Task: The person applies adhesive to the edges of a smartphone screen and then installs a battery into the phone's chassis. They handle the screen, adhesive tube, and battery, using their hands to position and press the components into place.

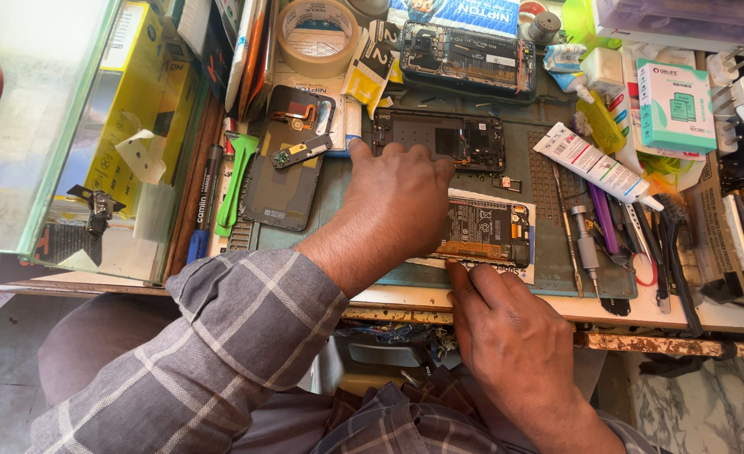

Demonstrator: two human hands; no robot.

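head cam | looks steeply down | close over workbench

Matt green rubbery mat under everything. Glossy dark glass-like back cover on the left. Bare circuit board and metal inside the opened phone. Smooth plastic glue tube right, papery tape roll far. Rough, chipped wood bench edge near.

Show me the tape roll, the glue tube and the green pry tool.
Tape roll [317, 35]: head view, on its front rim.
Glue tube [595, 164]: head view, mid-body of the white tube.
Green pry tool [236, 181]: head view, on its handle.
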